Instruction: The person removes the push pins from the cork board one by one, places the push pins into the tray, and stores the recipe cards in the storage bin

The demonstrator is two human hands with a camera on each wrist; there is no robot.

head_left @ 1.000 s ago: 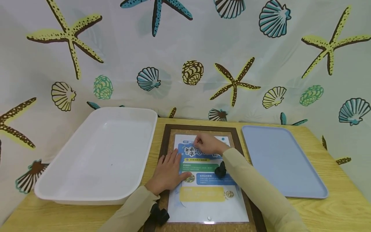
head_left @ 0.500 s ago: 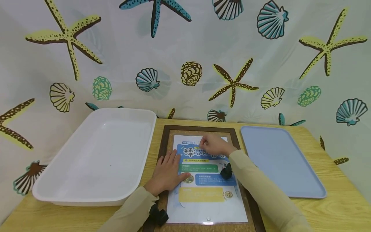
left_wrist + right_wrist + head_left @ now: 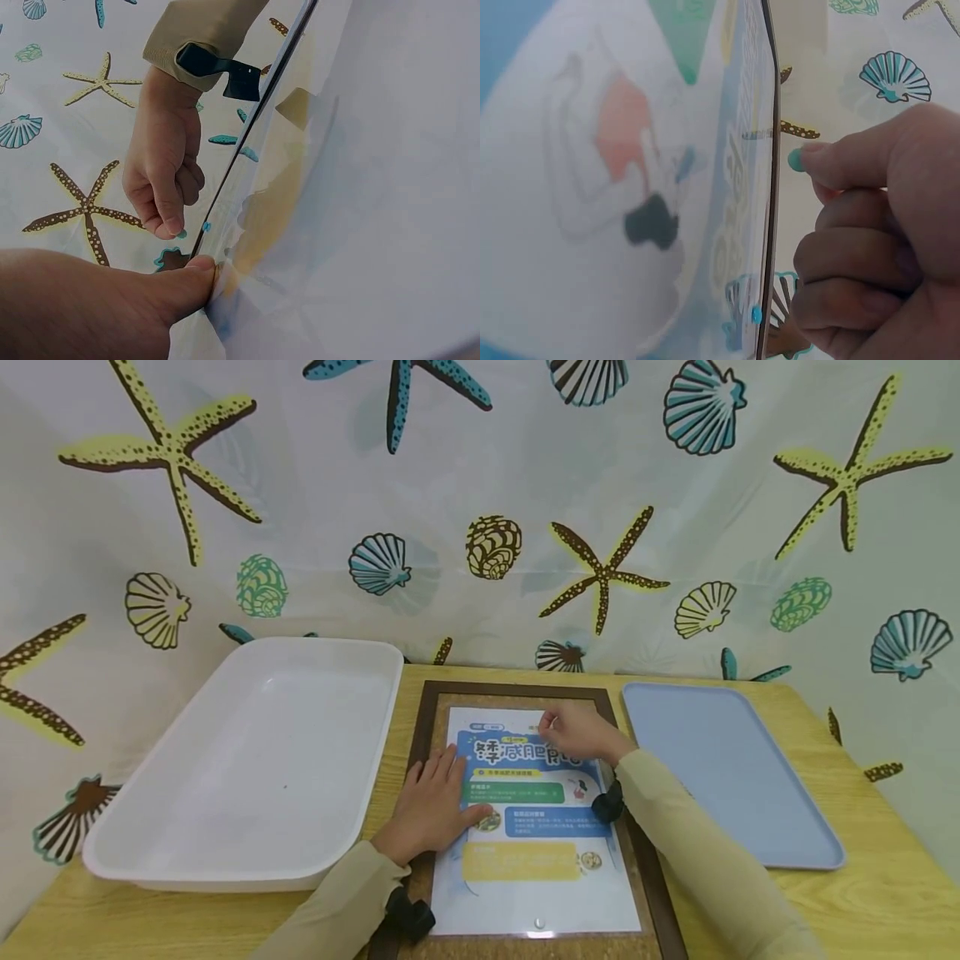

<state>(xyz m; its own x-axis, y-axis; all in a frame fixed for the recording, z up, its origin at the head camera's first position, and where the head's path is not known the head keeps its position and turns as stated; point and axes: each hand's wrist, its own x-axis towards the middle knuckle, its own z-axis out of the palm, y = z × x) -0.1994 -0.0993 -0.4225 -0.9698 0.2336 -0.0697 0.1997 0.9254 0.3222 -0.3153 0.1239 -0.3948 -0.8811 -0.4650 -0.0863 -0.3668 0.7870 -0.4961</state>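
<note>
A printed poster lies on a dark-framed cork board. My left hand rests with spread fingers on the poster's left side, its thumb pointing inward. Above the poster's upper right part, my right hand pinches a small teal thumbtack between thumb and forefinger, the other fingers curled. The tack's head stands apart from the poster in the right wrist view; its point is hidden. Another blue tack sits at the poster's top edge. A pale round tack sits at the bottom middle.
A deep white basin stands left of the board. To the right lies a flat pale-blue tray. Behind the wooden table hangs a cloth printed with shells and starfish. Black cameras are strapped to both wrists.
My right hand has moved to the right across the poster's upper part, uncovering more of the title, and still pinches. The left hand has stayed in place on the left side.
</note>
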